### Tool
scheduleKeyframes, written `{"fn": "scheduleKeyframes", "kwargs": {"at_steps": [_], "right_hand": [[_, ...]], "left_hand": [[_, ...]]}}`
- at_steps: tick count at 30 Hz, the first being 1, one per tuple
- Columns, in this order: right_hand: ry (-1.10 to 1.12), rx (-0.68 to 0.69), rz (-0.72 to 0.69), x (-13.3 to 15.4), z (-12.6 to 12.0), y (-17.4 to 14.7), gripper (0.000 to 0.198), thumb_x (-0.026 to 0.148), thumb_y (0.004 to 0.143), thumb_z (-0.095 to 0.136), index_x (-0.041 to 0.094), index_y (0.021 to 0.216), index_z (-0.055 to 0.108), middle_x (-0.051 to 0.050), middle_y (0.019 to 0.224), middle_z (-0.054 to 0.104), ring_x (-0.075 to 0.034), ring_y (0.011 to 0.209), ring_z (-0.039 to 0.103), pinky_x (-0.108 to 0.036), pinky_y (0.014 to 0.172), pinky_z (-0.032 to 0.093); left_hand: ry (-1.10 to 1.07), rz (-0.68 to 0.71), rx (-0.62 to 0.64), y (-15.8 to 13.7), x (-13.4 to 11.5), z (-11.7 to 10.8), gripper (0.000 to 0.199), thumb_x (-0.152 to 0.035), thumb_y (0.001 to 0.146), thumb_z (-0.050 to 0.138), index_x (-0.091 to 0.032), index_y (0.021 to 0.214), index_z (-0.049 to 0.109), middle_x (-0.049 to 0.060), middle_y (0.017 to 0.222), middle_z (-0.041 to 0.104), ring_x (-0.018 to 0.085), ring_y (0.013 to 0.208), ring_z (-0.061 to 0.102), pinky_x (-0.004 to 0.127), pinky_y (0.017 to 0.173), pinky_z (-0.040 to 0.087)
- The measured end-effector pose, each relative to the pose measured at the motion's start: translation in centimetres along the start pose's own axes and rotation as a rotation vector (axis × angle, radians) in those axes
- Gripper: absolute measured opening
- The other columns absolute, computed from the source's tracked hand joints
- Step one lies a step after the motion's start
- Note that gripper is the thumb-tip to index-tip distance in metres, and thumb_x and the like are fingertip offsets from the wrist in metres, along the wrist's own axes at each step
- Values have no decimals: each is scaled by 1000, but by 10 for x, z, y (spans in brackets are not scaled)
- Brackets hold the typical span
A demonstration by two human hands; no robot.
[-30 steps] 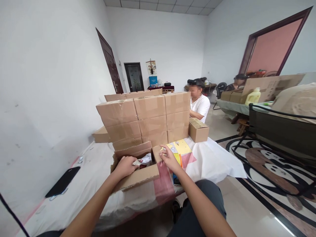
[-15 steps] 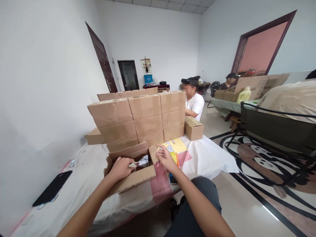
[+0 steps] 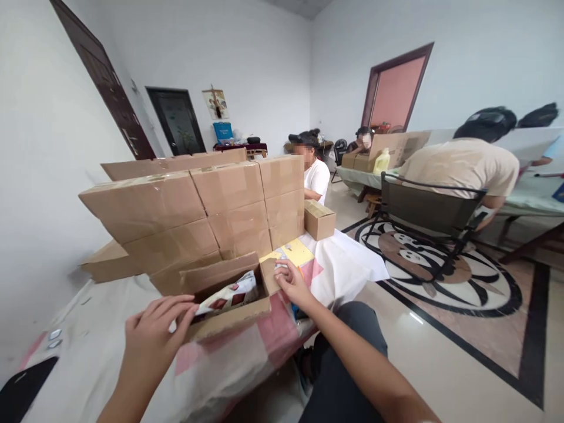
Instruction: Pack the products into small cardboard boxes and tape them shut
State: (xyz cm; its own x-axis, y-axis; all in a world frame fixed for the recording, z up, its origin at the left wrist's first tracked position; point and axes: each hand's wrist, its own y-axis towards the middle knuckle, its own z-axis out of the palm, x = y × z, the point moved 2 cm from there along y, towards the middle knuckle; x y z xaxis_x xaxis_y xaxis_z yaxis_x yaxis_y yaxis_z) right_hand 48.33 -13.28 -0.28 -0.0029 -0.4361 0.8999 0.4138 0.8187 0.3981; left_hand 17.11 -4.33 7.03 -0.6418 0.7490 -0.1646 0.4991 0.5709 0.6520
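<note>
An open cardboard box (image 3: 238, 322) stands on the cloth-covered table in front of me. Inside lies a white packet with dark red diamond shapes (image 3: 231, 296), its upper face showing. My left hand (image 3: 161, 320) reaches over the box's left side, and its thumb and fingertips close at the packet's left end. Whether those fingers also touch the box's left flap is hidden. At the other side, my right hand (image 3: 293, 285) rests by the folded-out right flap (image 3: 268, 275), touching it with loosely bent, parted fingers.
Stacked taped cartons (image 3: 233, 197) form a wall behind the box. A smaller carton (image 3: 319, 220) stands to their right. Beyond it sits a person in a white shirt (image 3: 317, 179). A black flat object (image 3: 26, 382) lies at the table's left. A chair (image 3: 432, 202) is at right.
My left hand has drawn back leftward from inside the box to the packet's left end, leaving more of the packet visible. My right hand stays by the flap. The view has turned right.
</note>
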Motion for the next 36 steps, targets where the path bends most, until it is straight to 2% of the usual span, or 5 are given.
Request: {"fn": "scheduleKeyframes", "kwargs": {"at_steps": [9,14,22,29,36], "right_hand": [[-307,-49,-191,-1,23,-10,46,33,87,62,23,131,51,-6,110,56,-19,105,56,-35,97,47],[-433,112,-252,15,46,-11,38,36,96,55,24,132,59,-8,125,61,-23,120,51,-41,107,43],[-490,172,-353,7,44,-1,49,48,107,31,23,102,73,-7,107,72,-24,123,50,-44,112,39],[-420,310,-380,2,34,-1,45,48,105,35,21,100,70,-9,110,73,-22,134,49,-42,115,39],[-371,433,-436,13,30,1,48,54,105,34,20,96,66,-11,109,71,-24,136,47,-45,116,37]], "left_hand": [[-798,-364,5,-63,53,56,85,-58,92,59,-26,162,22,15,167,28,32,153,32,53,123,30],[-1205,-370,5,-60,52,62,101,-69,87,62,-35,164,5,14,164,36,29,154,32,56,127,17],[-1152,-311,13,-52,39,53,93,-75,80,64,-26,155,39,13,137,67,36,140,51,62,126,15],[-1207,-336,-259,-58,35,66,78,-80,85,49,-27,141,56,8,158,48,36,152,34,59,126,23],[-803,-198,-87,-61,60,68,99,-98,59,54,-18,115,74,17,127,69,44,135,51,62,120,32]]}}
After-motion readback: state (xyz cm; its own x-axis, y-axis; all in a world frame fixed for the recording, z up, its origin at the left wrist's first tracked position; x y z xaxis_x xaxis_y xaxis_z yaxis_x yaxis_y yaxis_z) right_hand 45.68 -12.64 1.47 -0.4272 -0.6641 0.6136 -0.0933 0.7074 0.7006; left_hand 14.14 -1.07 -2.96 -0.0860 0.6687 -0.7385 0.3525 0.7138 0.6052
